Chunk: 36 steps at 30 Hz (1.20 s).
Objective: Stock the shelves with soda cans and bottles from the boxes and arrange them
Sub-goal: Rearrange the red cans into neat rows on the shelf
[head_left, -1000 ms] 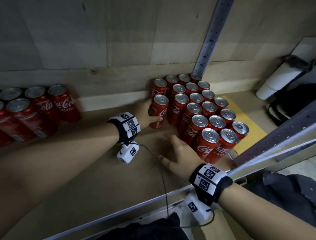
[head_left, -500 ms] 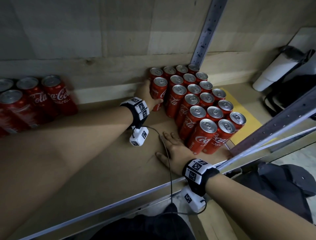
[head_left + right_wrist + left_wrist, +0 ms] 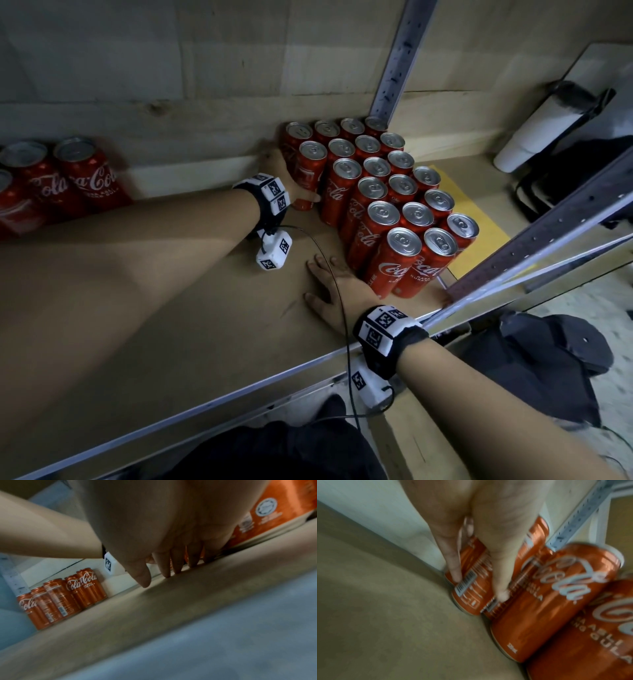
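A block of red Coca-Cola cans [image 3: 394, 205] stands upright in rows at the shelf's right end. My left hand [image 3: 291, 178] reaches to the block's rear left corner and grips one soda can [image 3: 312, 161] low on its side, thumb across the front. The left wrist view shows a finger and the thumb of that hand [image 3: 479, 586] straddling this can [image 3: 471, 592], which touches its neighbours. My right hand [image 3: 334, 284] lies flat on the shelf board [image 3: 171, 325], fingers spread, its edge against the front left cans. That hand [image 3: 161, 577] holds nothing.
A second group of cola cans [image 3: 78, 178] stands at the far left against the back wall. A perforated metal upright [image 3: 400, 58] rises behind the block, another [image 3: 548, 233] at the front right. Beyond the shelf stand a white tumbler [image 3: 534, 137] and a dark bag [image 3: 582, 178].
My left hand has carried its can back toward the wall and set it against the block's rear left corner. My right hand has stayed flat by the front cans.
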Each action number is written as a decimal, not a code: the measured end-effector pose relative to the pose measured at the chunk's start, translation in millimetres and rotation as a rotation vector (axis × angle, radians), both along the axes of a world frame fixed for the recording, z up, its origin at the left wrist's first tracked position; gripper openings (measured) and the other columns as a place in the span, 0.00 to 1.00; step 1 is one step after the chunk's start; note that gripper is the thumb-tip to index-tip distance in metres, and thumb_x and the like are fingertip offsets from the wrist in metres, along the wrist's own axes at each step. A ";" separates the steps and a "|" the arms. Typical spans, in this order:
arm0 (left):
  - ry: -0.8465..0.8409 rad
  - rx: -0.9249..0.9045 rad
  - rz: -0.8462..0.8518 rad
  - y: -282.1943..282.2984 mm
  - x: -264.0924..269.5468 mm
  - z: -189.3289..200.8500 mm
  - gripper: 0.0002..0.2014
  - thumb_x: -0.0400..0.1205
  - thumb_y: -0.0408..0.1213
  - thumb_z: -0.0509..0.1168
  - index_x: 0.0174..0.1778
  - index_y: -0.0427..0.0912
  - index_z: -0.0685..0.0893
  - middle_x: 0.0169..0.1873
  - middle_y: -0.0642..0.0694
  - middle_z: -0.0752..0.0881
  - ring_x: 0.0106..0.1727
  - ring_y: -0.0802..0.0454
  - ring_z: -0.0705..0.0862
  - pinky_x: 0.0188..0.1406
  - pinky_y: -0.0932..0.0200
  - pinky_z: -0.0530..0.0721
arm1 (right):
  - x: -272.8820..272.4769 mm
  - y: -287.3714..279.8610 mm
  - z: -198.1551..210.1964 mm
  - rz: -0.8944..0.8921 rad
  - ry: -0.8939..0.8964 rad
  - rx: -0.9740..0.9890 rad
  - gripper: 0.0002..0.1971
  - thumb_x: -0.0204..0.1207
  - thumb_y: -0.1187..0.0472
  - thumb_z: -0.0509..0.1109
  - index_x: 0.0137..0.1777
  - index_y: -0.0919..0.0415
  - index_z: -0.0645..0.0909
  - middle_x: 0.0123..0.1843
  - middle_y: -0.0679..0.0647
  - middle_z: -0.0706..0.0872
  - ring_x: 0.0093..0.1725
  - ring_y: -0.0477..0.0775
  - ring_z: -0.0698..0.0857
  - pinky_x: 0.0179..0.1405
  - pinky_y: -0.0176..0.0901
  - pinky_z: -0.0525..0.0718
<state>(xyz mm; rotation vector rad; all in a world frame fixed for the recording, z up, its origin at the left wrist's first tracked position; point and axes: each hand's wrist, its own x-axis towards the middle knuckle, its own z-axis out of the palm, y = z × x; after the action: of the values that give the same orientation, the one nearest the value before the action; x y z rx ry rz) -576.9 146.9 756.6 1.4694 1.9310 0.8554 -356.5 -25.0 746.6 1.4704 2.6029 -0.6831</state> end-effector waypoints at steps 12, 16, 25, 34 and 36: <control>-0.063 0.105 -0.086 -32.4 -5.8 23.0 0.47 0.54 0.43 0.91 0.69 0.45 0.78 0.67 0.46 0.86 0.68 0.48 0.84 0.69 0.43 0.83 | -14.7 6.8 12.5 -0.037 -0.042 -0.002 0.30 0.88 0.41 0.58 0.88 0.48 0.63 0.91 0.49 0.59 0.89 0.58 0.58 0.87 0.51 0.60; 0.002 0.125 -0.056 -7.0 -13.3 -11.9 0.59 0.43 0.65 0.84 0.72 0.50 0.75 0.68 0.51 0.84 0.68 0.51 0.83 0.67 0.43 0.83 | -18.8 3.6 8.2 -0.024 -0.123 0.027 0.32 0.88 0.39 0.55 0.89 0.42 0.56 0.92 0.48 0.55 0.89 0.60 0.55 0.87 0.56 0.61; 0.079 0.114 -0.113 -41.2 -7.9 23.1 0.47 0.53 0.63 0.83 0.69 0.54 0.79 0.64 0.55 0.87 0.65 0.55 0.85 0.67 0.45 0.84 | -21.7 14.3 22.1 -0.108 -0.004 -0.026 0.28 0.83 0.42 0.64 0.82 0.44 0.71 0.75 0.54 0.83 0.72 0.60 0.82 0.71 0.54 0.82; 0.302 -0.184 -0.097 -168.9 -57.0 70.2 0.47 0.73 0.60 0.77 0.84 0.44 0.67 0.81 0.42 0.73 0.78 0.43 0.75 0.75 0.52 0.75 | -54.5 18.6 58.6 -0.227 0.105 0.037 0.28 0.74 0.37 0.65 0.68 0.53 0.83 0.59 0.52 0.90 0.62 0.57 0.88 0.62 0.51 0.86; 0.355 -0.199 -0.073 -204.7 -73.9 75.6 0.48 0.75 0.62 0.74 0.87 0.45 0.62 0.83 0.44 0.69 0.80 0.45 0.72 0.73 0.56 0.72 | -68.4 17.6 67.6 -0.199 0.074 0.092 0.23 0.79 0.37 0.66 0.58 0.56 0.82 0.51 0.55 0.89 0.57 0.60 0.89 0.54 0.50 0.88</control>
<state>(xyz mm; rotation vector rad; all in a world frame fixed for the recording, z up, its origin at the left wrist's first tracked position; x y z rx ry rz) -650.7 -57.7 832.2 1.6411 2.1261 0.3727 -424.9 -7.4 814.2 1.7834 2.5972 -0.6561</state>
